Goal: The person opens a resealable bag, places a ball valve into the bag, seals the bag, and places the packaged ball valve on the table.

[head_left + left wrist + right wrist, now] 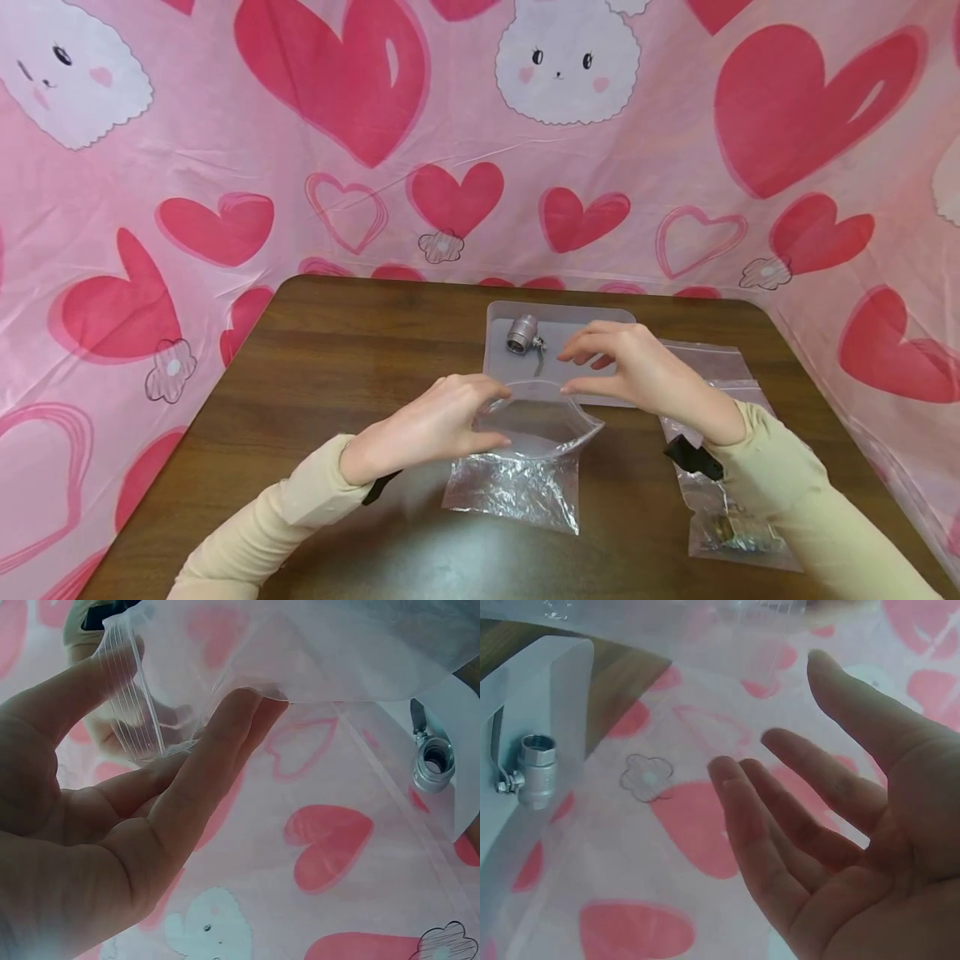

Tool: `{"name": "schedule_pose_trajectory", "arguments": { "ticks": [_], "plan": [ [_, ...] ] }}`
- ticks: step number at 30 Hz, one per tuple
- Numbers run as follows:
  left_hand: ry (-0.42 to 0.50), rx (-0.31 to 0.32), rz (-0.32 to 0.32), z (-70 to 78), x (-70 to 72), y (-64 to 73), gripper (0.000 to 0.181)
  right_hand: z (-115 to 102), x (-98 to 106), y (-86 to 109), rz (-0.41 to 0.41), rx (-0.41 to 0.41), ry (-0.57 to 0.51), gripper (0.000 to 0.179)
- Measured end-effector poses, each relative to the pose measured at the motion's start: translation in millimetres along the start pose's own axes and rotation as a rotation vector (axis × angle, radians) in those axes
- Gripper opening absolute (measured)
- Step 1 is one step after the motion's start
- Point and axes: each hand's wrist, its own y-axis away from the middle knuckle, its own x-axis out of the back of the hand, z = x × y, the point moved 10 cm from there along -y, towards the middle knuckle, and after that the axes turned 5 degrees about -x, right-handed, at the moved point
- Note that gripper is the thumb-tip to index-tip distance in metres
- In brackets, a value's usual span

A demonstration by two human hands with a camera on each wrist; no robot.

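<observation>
A clear zip-seal plastic bag [517,492] lies on the table with its mouth raised and spread wide. My left hand [431,425] is at the left side of this mouth, thumb and fingers held apart and touching the plastic. In the left wrist view the ribbed zip strip [135,697] crosses the thumb tip. My right hand [633,367] hovers beyond the bag's right side, relaxed fingers parted from the thumb, holding nothing. Ahead of both hands, a silver metal ball valve [522,335] with a lever handle lies in a translucent white tray [495,358].
To the right, partly under the right forearm, lie more clear plastic bags [738,546], one with small brassy pieces inside. The brown wooden table [360,333] has a rounded back edge. A pink heart-patterned cloth [450,133] hangs behind and along the sides.
</observation>
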Motion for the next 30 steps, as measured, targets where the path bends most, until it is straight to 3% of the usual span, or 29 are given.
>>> {"name": "schedule_pose_trajectory", "arguments": {
  "ticks": [7, 15, 24, 30],
  "plan": [
    [0.038, 0.025, 0.017, -6.0, -0.8, -2.0, 0.045, 48.9, -4.7, -12.8, -0.027, -0.218, -0.110, 0.033],
    [0.123, 0.070, 0.026, -11.7, -5.5, -5.7, 0.042, 103.5, -24.5, -22.0, -0.084, -0.429, -0.179, 0.033],
    [0.133, 0.080, 0.025, -15.4, -7.3, -7.4, 0.041, 149.2, -57.7, -37.5, -0.145, -0.548, -0.205, 0.035],
    [0.123, 0.076, 0.026, -17.7, -9.5, -8.4, 0.041, 170.1, -78.1, -42.0, -0.200, -0.638, -0.312, 0.044]
  ]
}}
